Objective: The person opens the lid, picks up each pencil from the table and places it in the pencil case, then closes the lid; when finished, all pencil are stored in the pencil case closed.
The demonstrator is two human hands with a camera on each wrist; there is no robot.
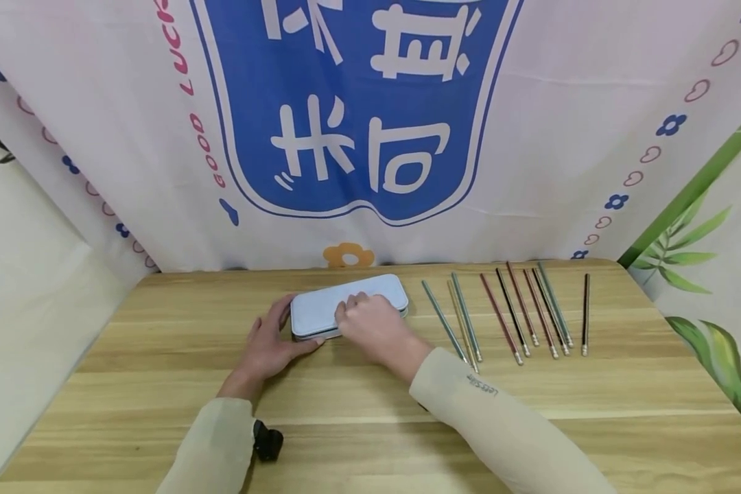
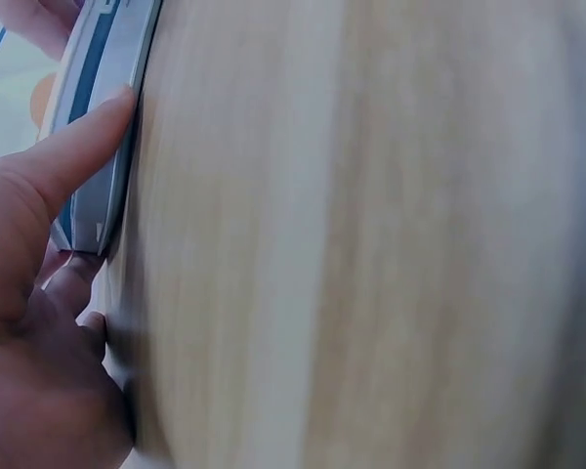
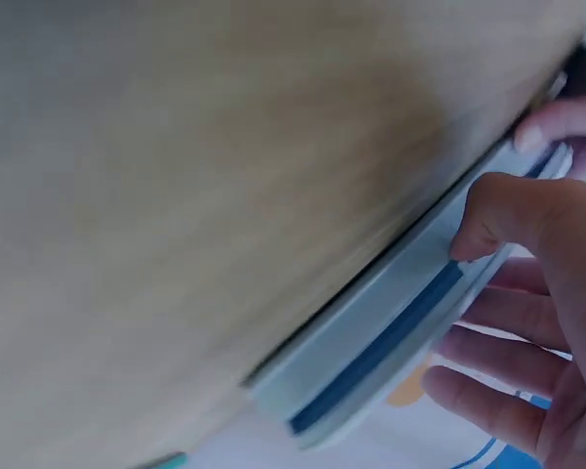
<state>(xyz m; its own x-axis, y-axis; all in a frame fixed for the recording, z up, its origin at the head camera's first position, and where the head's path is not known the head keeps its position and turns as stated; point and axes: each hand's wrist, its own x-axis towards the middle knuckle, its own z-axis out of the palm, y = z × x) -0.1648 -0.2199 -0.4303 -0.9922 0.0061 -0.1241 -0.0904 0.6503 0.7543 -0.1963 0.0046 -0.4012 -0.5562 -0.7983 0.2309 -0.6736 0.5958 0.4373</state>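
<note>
A light blue tin pencil case [image 1: 348,302] lies at the back of the wooden table, its lid on top. My left hand [image 1: 272,346] grips its left end, the thumb along the front side, as the left wrist view also shows. Over the front edge comes my right hand [image 1: 377,326], its fingers bent above the lid. In the right wrist view its thumb [image 3: 483,220] touches the front side near a dark blue band [image 3: 381,337] under the lid's rim. The inside of the case is hidden.
Several pencils in teal, yellow, dark red and black lie right of the case, among them a teal pencil [image 1: 444,322], a dark red pencil [image 1: 500,317] and a black pencil [image 1: 585,312]. A printed curtain [image 1: 562,171] hangs behind the table [image 1: 358,425].
</note>
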